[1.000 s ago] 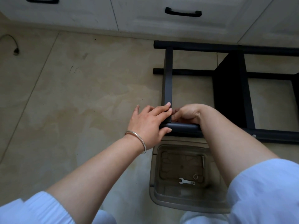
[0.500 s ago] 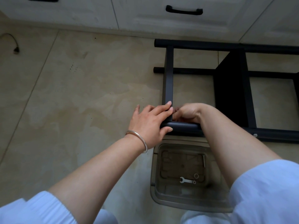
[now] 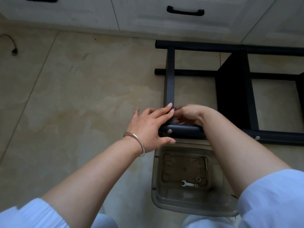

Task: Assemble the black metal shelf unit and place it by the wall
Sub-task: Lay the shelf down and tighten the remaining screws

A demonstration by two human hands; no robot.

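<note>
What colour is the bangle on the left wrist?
Silver; the bangle shows clearly in the head view.

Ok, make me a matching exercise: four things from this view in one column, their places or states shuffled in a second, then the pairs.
Things:
1. small silver spanner
2. thin silver bangle
3. black curved cabinet handle
4. black cable end

Places:
A. on the left wrist
B. on the floor at far left
C. inside the clear plastic tub
D. on a white cabinet front

Pairs: 1-C, 2-A, 3-D, 4-B
</note>
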